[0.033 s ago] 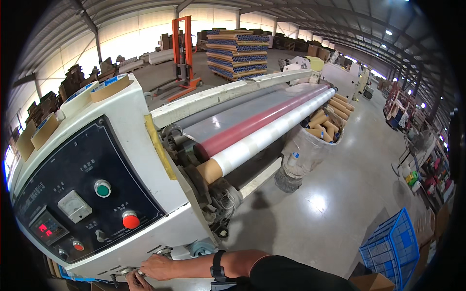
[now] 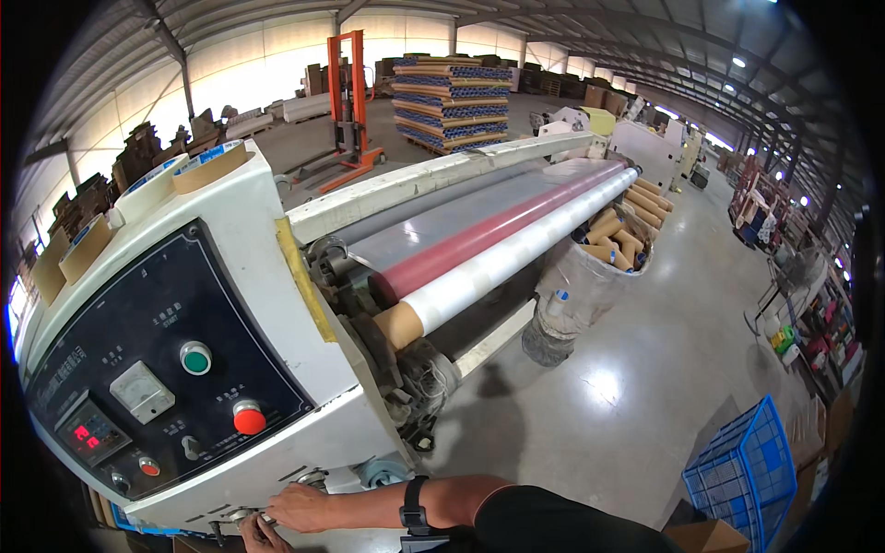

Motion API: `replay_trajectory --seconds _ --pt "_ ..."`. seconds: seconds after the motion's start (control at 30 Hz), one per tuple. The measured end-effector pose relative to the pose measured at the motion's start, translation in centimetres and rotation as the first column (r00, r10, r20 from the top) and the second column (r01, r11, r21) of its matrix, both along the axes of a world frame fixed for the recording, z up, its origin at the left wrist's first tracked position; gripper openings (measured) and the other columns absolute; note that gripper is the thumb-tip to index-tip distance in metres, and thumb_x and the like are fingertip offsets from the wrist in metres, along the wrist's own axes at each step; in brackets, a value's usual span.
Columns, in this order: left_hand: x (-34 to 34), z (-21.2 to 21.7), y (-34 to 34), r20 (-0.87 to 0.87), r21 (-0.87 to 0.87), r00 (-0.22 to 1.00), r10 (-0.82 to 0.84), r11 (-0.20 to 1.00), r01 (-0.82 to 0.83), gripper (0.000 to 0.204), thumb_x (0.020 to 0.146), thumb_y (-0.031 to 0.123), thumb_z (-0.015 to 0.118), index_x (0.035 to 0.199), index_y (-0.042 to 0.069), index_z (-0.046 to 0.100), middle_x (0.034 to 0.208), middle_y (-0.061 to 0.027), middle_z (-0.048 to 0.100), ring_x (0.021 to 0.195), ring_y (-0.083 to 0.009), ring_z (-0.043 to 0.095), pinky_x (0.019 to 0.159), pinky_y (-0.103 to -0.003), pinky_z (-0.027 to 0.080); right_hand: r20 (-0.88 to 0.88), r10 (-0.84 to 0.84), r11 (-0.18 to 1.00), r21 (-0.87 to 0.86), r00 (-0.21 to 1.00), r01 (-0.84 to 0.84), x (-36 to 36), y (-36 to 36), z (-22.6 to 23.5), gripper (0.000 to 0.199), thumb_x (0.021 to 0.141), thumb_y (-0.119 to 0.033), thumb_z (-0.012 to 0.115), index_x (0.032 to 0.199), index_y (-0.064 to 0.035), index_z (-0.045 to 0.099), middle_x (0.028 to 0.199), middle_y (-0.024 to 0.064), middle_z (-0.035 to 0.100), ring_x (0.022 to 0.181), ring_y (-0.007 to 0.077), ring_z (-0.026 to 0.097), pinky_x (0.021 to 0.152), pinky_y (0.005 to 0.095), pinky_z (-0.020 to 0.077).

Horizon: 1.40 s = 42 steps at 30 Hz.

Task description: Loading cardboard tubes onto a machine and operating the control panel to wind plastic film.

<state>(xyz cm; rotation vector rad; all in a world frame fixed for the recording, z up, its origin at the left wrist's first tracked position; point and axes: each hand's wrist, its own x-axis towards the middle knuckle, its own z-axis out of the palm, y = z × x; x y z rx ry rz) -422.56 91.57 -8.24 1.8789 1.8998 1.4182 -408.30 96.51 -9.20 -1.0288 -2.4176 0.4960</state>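
Observation:
My right hand comes in from the right, a black strap on its forearm, and rests at the lower front panel of a white machine. Its fingers are curled, and what they grip is hidden. Just below and left of it, my left hand has its fingers closed at a metal control knob; the picture's edge cuts off most of this hand. Another knob sits just above my right hand. On the machine, a cardboard-cored roll of whitish film lies alongside a red roller.
The dark control panel carries a green button, a red button and a lit display. Cardboard cores fill a plastic-lined bin. A blue crate stands at right; an orange lift stacker stands behind.

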Motion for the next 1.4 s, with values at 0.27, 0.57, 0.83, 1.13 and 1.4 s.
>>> replay_trajectory --seconds 0.27,0.57,0.83,1.13,1.4 --pt "-0.3 -0.4 0.2 0.031 -0.005 0.999 -0.018 1.0 0.018 0.026 0.096 0.023 0.065 0.097 -0.001 0.072 0.088 -0.0168 0.072 0.073 -0.0304 0.067 0.067 -0.039 0.053 0.025 0.003 1.0 -0.017 1.0 -0.003 0.0 0.1 0.2 0.017 0.088 -0.022 0.064 0.091 -0.0052 0.064 0.092 0.012 0.064 0.089 0.0315 0.067 0.078 0.0447 0.0525" --pt "-0.5 -0.5 0.2 -0.062 0.043 0.998 0.0 0.999 0.003 0.024 0.097 0.022 0.064 0.096 0.0 0.072 0.086 -0.0168 0.07 0.071 -0.0317 0.066 0.065 -0.039 0.053 -0.04 0.011 0.999 0.046 0.999 -0.009 0.1 0.1 0.0 0.016 0.087 -0.02 0.065 0.09 -0.0045 0.064 0.089 0.0123 0.064 0.087 0.0318 0.068 0.076 0.0449 0.0528" --pt "-0.6 -0.8 0.4 -0.023 0.044 1.0 -0.01 0.999 0.011 0.023 0.097 0.022 0.064 0.097 0.0 0.072 0.083 -0.0157 0.071 0.069 -0.0289 0.068 0.064 -0.038 0.053 -0.02 0.023 0.999 0.031 1.0 -0.022 0.2 0.2 0.3 0.016 0.087 -0.02 0.065 0.09 -0.0043 0.064 0.089 0.0118 0.065 0.087 0.0322 0.068 0.075 0.0447 0.053" --pt "-0.3 -0.3 0.3 0.001 0.022 1.0 -0.016 1.0 0.016 0.023 0.097 0.021 0.064 0.099 -0.001 0.072 0.085 -0.0153 0.072 0.071 -0.0276 0.069 0.065 -0.037 0.055 0.023 0.018 1.0 0.017 1.0 -0.018 0.4 0.0 0.7 0.018 0.089 -0.023 0.064 0.09 -0.0046 0.064 0.09 0.0124 0.064 0.084 0.0314 0.068 0.075 0.0442 0.0535" --pt "-0.8 -1.8 1.0 0.066 0.033 0.995 -0.074 0.997 0.072 0.018 0.096 0.011 0.06 0.099 -0.005 0.068 0.089 -0.0152 0.067 0.077 -0.0255 0.065 0.071 -0.035 0.053 0.009 0.02 0.998 0.057 1.0 -0.021 0.4 0.2 0.5 0.018 0.088 -0.023 0.062 0.089 -0.0048 0.065 0.087 0.0122 0.065 0.082 0.0316 0.069 0.072 0.0438 0.0544"
